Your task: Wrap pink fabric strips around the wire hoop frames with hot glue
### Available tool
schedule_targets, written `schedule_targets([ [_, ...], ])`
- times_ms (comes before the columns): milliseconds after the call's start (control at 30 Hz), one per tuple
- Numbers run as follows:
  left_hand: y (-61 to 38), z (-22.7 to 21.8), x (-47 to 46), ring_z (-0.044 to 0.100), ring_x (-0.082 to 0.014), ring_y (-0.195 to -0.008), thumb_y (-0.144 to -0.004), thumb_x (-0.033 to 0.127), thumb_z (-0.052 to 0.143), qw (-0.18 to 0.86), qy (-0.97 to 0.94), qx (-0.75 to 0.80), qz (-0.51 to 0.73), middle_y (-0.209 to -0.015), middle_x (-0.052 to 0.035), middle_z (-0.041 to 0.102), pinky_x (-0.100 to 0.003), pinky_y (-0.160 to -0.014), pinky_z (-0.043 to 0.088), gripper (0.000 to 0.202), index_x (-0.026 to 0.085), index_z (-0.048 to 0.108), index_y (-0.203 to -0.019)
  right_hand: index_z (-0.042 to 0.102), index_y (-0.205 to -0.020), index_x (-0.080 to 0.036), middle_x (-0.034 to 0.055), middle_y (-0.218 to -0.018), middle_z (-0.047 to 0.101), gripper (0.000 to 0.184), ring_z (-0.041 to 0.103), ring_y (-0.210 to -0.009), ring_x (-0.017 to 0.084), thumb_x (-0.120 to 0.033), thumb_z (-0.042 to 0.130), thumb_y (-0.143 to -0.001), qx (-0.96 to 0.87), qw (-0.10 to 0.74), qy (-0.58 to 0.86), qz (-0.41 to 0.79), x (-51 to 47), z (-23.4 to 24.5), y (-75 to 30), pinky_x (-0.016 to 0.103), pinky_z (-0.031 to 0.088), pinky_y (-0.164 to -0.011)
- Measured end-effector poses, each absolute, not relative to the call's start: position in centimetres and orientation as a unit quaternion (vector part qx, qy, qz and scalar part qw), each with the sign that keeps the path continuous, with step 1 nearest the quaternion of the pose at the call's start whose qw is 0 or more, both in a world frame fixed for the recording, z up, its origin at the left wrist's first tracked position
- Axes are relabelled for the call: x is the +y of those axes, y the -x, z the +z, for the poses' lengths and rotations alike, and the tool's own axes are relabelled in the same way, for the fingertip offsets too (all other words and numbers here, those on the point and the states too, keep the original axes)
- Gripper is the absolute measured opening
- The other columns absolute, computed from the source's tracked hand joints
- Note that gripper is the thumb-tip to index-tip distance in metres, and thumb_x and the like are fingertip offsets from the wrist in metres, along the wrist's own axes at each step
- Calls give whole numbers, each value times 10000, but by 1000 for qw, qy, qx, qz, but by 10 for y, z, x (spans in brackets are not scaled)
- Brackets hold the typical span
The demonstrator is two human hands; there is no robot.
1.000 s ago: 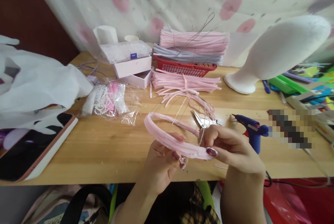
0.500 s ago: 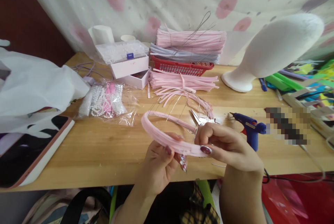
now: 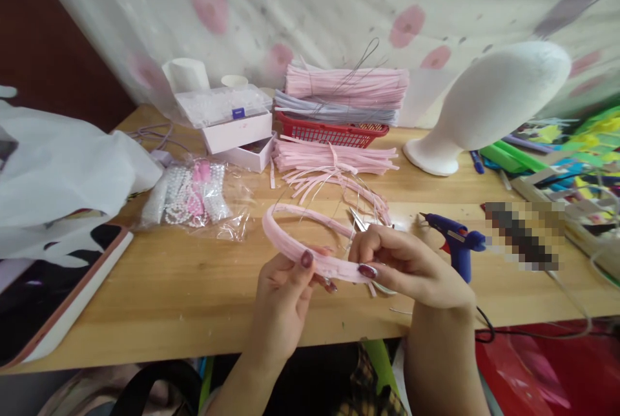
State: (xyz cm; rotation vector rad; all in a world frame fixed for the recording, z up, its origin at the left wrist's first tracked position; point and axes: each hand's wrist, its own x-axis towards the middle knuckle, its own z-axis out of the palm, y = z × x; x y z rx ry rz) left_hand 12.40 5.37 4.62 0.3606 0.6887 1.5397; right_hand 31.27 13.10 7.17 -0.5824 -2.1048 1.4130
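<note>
A pink fuzzy headband, curved like a hoop, is held above the near part of the table. My left hand pinches its near side between the thumb on top and the fingers beneath. Farther right, my right hand grips the headband's near end with thumb and curled fingers. Behind the right hand lie scissors, their handles mostly hidden. Loose pink pipe cleaners with bare wire ends spread just beyond the headband.
A blue glue gun lies to the right. Behind stand a red basket, white boxes and a white foam head. A bag of pearl strings and a tablet-like device are at left.
My left hand's thumb has shifted slightly left along the headband, and its fingers are tucked further beneath. The right hand keeps its grip. The whole view has shifted a little.
</note>
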Motion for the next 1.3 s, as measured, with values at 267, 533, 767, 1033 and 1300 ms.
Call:
schedule_targets([
  [267, -123, 47, 58, 642, -49, -562, -590, 342, 969, 645, -69, 386, 656, -619, 9, 711, -113, -575, 588, 281, 147, 802, -702, 571, -901, -202, 7, -821, 579, 120, 535, -680, 108, -249, 550, -1009, -812, 251, 263, 457, 130, 80, -306, 219, 457, -575],
  [533, -121, 56, 64, 653, -46, -503, -423, 315, 1015, 642, -38, 404, 651, -540, 16, 705, -91, -555, 586, 354, 137, 779, -618, 632, -894, -218, 27, -865, 648, 68, 616, -797, 158, -250, 644, -953, -795, 298, 302, 433, 134, 82, -299, 272, 507, -687],
  [767, -126, 64, 78, 663, -45, -502, -330, 293, 1027, 600, -6, 402, 691, -550, 30, 713, -82, -558, 590, 400, 150, 777, -608, 565, -800, -243, -30, -779, 543, 244, 520, -690, 97, -278, 799, -861, -481, 683, 463, 295, 79, 56, -275, 197, 468, -649],
  [1033, -143, 56, 70, 675, -56, -557, -399, 342, 1020, 598, -19, 391, 700, -589, 10, 727, -88, -586, 587, 382, 141, 781, -619, 542, -823, -208, -90, -598, 493, 487, 260, -390, 17, -588, 828, -720, -291, 532, 382, 697, 85, 40, -239, 139, 196, -347],
  [1300, -152, 40, 56, 669, -57, -593, -522, 300, 995, 625, -4, 369, 688, -647, 6, 736, -106, -606, 589, 292, 149, 788, -661, 488, -656, -194, -93, -512, 437, 457, 283, -398, 15, -396, 897, -697, -271, 542, 389, 694, 80, 37, -238, 118, 234, -347],
])
